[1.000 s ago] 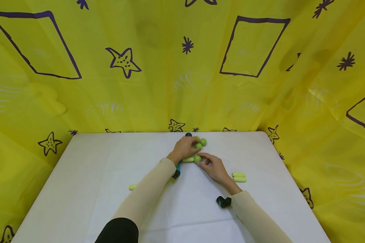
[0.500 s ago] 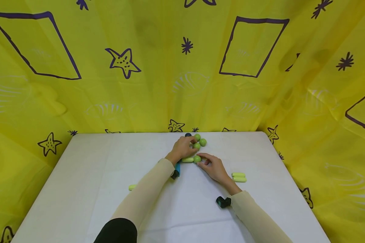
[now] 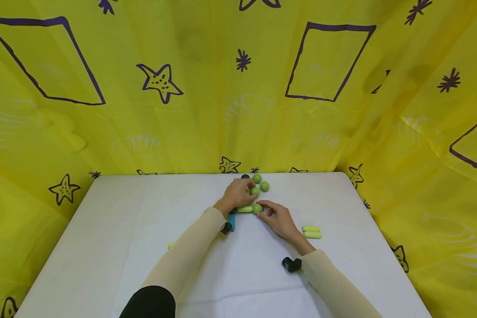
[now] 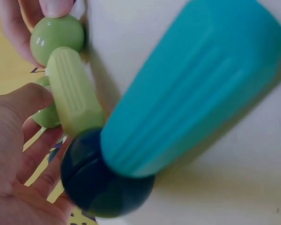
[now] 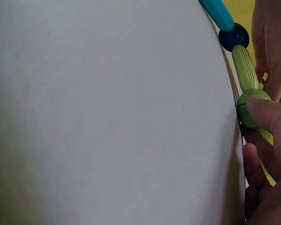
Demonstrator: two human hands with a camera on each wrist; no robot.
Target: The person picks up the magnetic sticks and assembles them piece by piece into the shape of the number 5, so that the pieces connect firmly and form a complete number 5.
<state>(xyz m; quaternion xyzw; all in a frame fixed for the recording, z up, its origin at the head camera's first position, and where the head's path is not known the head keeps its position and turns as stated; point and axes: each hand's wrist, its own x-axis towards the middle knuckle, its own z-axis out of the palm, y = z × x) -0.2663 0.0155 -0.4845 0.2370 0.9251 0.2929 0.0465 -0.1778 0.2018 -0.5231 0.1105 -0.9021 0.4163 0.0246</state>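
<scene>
In the head view my left hand pinches a green ball between thumb and fingers. Nearer to me, my right hand grips another green ball. A pale green stick meets that ball at one end and a dark blue ball at the other. From the dark blue ball a thicker teal stick runs off, lying toward me on the table. In the left wrist view the left hand's ball is partly hidden behind the pale green stick. The right wrist view shows the right thumb pressed on its ball.
Two loose green balls and a dark ball sit at the white table's far edge. Two pale green sticks lie to the right. Another stick is partly covered by my left sleeve. A yellow curtain surrounds the table.
My left hand has shifted slightly left with its green ball, away from the two loose green balls. My right hand stays on its ball, nearly still.
</scene>
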